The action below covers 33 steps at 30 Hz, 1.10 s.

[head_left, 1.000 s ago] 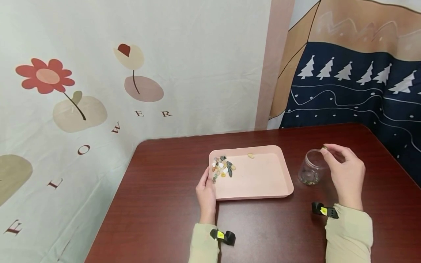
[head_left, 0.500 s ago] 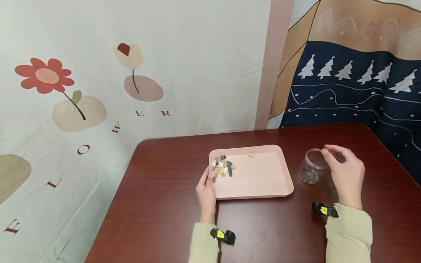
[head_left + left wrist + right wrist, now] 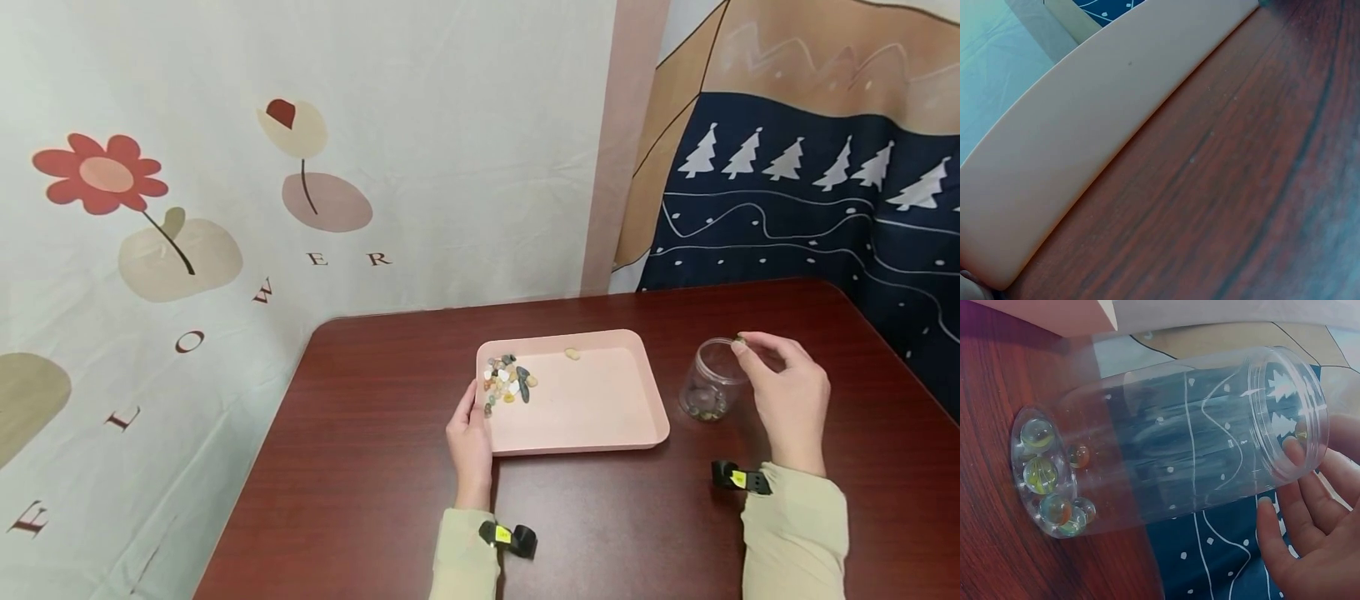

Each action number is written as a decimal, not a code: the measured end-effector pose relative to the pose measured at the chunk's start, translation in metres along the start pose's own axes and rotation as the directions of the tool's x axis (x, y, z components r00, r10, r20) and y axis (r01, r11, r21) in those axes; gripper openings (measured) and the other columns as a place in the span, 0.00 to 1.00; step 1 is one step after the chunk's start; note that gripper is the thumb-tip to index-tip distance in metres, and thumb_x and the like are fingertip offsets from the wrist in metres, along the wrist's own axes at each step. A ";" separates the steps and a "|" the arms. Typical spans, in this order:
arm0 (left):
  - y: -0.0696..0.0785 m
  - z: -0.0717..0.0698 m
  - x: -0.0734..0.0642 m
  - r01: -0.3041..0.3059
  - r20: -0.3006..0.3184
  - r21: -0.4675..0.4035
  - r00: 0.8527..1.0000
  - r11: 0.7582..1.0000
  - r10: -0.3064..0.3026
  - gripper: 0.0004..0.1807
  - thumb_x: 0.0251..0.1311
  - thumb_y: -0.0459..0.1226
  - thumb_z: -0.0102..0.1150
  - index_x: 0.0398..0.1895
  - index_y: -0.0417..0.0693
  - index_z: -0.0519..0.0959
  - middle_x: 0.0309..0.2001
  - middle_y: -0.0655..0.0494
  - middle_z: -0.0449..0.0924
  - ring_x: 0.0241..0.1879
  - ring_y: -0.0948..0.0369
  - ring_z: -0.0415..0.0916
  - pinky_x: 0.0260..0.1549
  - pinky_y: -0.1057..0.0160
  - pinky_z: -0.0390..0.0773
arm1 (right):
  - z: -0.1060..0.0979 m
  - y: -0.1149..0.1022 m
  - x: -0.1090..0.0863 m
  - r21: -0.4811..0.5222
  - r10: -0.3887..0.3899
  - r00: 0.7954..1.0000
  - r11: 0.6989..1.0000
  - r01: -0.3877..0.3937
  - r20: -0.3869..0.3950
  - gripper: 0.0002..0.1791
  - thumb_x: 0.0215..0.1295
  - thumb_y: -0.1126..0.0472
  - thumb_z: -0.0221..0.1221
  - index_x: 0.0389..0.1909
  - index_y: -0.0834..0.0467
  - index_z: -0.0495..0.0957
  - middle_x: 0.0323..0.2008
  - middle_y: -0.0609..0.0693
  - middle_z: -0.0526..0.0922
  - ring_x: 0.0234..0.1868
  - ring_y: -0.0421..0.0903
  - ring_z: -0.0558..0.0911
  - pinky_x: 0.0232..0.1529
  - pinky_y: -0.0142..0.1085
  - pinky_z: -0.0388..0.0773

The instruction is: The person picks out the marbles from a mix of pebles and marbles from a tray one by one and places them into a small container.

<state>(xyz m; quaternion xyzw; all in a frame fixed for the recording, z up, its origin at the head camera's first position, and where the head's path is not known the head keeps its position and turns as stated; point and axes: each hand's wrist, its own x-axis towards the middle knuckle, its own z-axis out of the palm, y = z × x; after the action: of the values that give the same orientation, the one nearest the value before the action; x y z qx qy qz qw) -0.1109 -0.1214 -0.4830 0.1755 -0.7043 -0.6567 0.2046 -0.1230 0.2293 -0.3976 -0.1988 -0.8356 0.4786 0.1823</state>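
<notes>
In the head view my left hand (image 3: 470, 450) grips the left edge of a pink tray (image 3: 581, 421). A heap of small mixed pebbles (image 3: 501, 382) lies at the tray's left end, and one pale yellow pebble (image 3: 572, 354) sits alone near the far rim. My right hand (image 3: 791, 404) pinches a small glass marble (image 3: 1301, 433) between thumb and finger, at the mouth of a clear jar (image 3: 1166, 437). Several glass marbles (image 3: 1041, 475) rest on the jar's bottom. The left wrist view shows the tray's outer side (image 3: 1091, 119), with little of the hand.
A dark red-brown wooden table (image 3: 360, 467) bears the tray and, just right of it, the upright jar. Behind the table hang a pale cloth with flowers (image 3: 450, 150) and a navy cloth with white trees (image 3: 795, 217).
</notes>
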 end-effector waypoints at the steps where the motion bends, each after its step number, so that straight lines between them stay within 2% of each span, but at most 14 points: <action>1: 0.000 0.000 0.000 0.000 -0.001 0.001 1.000 1.000 0.000 0.19 0.60 0.31 0.45 0.53 0.52 0.75 0.52 0.62 0.74 0.54 0.67 0.66 0.53 0.64 0.66 | 0.000 0.000 0.000 -0.006 -0.004 1.000 1.000 0.004 0.003 0.21 0.54 0.41 0.57 0.47 0.45 0.79 0.48 0.44 0.76 0.42 0.35 0.71 0.35 0.22 0.66; 9: 0.001 0.001 0.000 -0.028 -0.002 -0.015 1.000 1.000 0.028 0.18 0.61 0.30 0.45 0.54 0.47 0.74 0.53 0.56 0.74 0.54 0.65 0.67 0.53 0.64 0.66 | 0.001 0.004 0.001 -0.002 0.010 0.999 1.000 -0.010 0.033 0.22 0.54 0.41 0.56 0.48 0.46 0.78 0.48 0.45 0.76 0.42 0.34 0.71 0.36 0.25 0.66; 20: 0.002 0.001 -0.001 -0.039 -0.014 -0.006 0.999 0.999 0.039 0.19 0.60 0.29 0.45 0.53 0.47 0.75 0.51 0.59 0.75 0.54 0.66 0.67 0.53 0.63 0.66 | 0.002 0.008 0.001 -0.032 0.012 0.998 0.999 -0.010 0.065 0.24 0.54 0.39 0.54 0.49 0.47 0.77 0.47 0.48 0.76 0.44 0.38 0.69 0.37 0.30 0.66; 33: 0.000 0.000 0.000 -0.017 -0.006 0.009 1.000 1.000 0.017 0.19 0.61 0.30 0.45 0.53 0.51 0.75 0.51 0.64 0.74 0.54 0.69 0.66 0.53 0.66 0.65 | 0.001 0.007 0.001 -0.032 0.019 0.994 0.999 -0.015 0.105 0.27 0.55 0.38 0.53 0.51 0.48 0.75 0.48 0.50 0.75 0.45 0.41 0.68 0.37 0.32 0.67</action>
<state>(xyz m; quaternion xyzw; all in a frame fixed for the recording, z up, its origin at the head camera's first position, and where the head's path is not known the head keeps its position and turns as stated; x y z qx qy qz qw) -0.1113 -0.1215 -0.4825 0.1725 -0.7081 -0.6512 0.2117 -0.1238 0.2324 -0.4045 -0.1833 -0.8495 0.4770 0.1310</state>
